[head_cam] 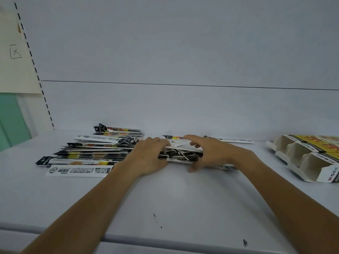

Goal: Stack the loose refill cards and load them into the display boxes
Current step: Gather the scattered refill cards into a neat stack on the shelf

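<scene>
Plainly both hands were on one bundle of refill cards [181,153], mid-shelf. Left hand [152,154] curled over the bundle's left end, fingers on top. Right hand [207,153] gripped the other end, fingers spread across the top, thumb low at the near edge. Fingertips blurred, so exact contact uncertain. Judged purpose: pressing in from both ends to square the cards into a stack before lifting. Bundle rested on the white shelf [183,195], its cards lying at differing angles, not yet flush. Just left of the left hand, the loose refill cards [91,153] lay fanned in a rough overlapping heap, probably the supply to draw from. One stray card [233,139] lay behind the right hand. Display boxes [308,160] sat well apart at the right, open compartments showing bare cardboard, apparently unloaded and within reach for filling.
</scene>
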Demonstrator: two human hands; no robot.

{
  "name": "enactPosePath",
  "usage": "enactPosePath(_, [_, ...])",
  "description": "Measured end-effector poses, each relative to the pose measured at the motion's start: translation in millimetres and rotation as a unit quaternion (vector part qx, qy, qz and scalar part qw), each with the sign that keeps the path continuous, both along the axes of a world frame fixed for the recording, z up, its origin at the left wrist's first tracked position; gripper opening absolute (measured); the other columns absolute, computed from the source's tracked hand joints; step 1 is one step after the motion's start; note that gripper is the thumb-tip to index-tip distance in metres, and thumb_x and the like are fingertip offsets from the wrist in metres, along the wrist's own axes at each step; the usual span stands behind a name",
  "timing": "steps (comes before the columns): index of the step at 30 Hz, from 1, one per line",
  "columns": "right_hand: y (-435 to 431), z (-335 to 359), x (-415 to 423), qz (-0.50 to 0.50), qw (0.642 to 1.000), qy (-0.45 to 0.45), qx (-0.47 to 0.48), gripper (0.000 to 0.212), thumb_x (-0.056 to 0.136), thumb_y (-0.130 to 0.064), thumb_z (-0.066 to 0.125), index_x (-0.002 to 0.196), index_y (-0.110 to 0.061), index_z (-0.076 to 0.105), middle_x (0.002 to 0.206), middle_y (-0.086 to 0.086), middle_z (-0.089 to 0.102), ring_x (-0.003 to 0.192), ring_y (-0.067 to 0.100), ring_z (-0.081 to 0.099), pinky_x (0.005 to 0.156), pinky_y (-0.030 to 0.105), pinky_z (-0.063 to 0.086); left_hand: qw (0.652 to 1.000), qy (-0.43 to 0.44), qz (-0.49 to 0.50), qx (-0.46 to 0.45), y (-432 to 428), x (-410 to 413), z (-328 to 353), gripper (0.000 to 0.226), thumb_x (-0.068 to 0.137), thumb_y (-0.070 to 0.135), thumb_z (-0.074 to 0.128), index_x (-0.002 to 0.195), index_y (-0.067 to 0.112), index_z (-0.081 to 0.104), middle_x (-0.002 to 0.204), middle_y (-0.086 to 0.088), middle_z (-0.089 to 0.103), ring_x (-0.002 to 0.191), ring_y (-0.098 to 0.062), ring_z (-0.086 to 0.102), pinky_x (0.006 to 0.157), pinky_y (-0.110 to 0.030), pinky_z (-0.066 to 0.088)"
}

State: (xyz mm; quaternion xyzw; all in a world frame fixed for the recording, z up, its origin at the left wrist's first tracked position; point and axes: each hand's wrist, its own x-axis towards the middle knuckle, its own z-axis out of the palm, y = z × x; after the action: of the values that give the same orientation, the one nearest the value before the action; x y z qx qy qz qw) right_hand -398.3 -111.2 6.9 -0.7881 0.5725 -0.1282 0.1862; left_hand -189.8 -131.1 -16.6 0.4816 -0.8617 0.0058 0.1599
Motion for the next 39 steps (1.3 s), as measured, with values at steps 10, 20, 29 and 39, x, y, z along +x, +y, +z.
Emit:
enactPosePath(10, [5, 4, 14, -0.039, 0.97, 0.204, -0.129, 0.075, 0.074, -0.055, 0.065, 0.139, -0.043, 0.03, 0.136, 0.006, 0.029, 0.131, 0.023, 0.022, 0.104, 0.043, 0.026, 0.997, 0.047, -0.042, -0.048, 13, -10, 6, 0.047, 0.077, 0.023, 0.061, 0.122, 0.027, 0.05, 0.115, 0.003, 0.06, 0.107, -0.018, 0.052, 0.085, -0.03, 0.039])
enactPosePath(20, [16, 34, 19, -0.043, 0.989, 0.096, 0.1, 0.077, 0.074, -0.046, 0.07, 0.138, -0.024, 0.033, 0.127, -0.003, 0.05, 0.116, 0.018, 0.048, 0.098, 0.033, 0.039, 0.994, 0.046, -0.099, 0.004, 10, -32, 0, 0.065, 0.083, 0.039, 0.06, 0.137, 0.018, 0.032, 0.133, -0.002, 0.044, 0.123, -0.018, 0.04, 0.097, -0.028, 0.035])
enactPosePath(29, [-7, 29, 32, -0.143, 0.957, 0.244, 0.058, 0.051, 0.066, -0.042, 0.073, 0.107, -0.017, 0.054, 0.094, -0.004, 0.053, 0.092, 0.022, 0.056, 0.087, 0.04, 0.048, 0.989, -0.093, -0.088, -0.069, -3, 12, 36, 0.078, 0.078, 0.049, 0.064, 0.142, 0.027, 0.025, 0.14, 0.0, 0.036, 0.129, -0.02, 0.031, 0.103, -0.036, 0.026])
enactPosePath(39, [-22, 59, 75, -0.161, 0.95, 0.26, -0.052, 0.021, 0.083, -0.024, 0.059, 0.09, -0.013, 0.042, 0.079, 0.001, 0.042, 0.068, 0.015, 0.043, 0.055, 0.025, 0.034, 0.993, 0.113, -0.026, -0.011, -19, 173, 35, 0.039, 0.091, 0.036, 0.052, 0.128, 0.023, 0.048, 0.128, 0.005, 0.051, 0.117, -0.012, 0.044, 0.097, -0.026, 0.034])
